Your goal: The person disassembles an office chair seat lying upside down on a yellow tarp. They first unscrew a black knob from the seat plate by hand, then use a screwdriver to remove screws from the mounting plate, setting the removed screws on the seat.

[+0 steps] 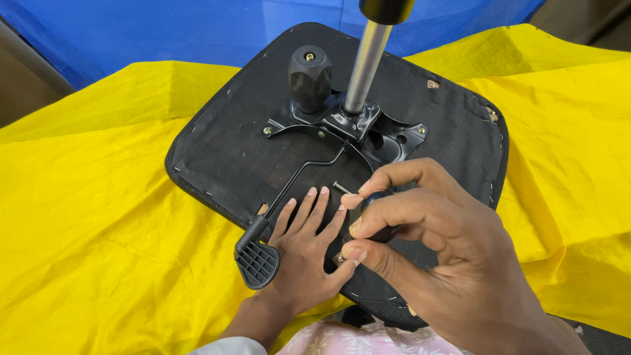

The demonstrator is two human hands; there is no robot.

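Below, left hand (303,253) flat on upturned chair seat (223,154), right hand (420,230) pinching what seems a dark knob (371,217) just beside it

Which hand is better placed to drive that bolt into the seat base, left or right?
Right, probably. The right hand already pinches the bolt with a dark tool at its fingertips, over the seat underside. The left hand lies flat on the seat beside the lever paddle, bracing it.

I see matt black woven fabric on seat underside (223,151); polished metal column (363,62); glossy black steel plate (342,121); ribbed plastic paddle (257,263); matt plastic knob (309,77); crinkled yellow cloth (98,217).
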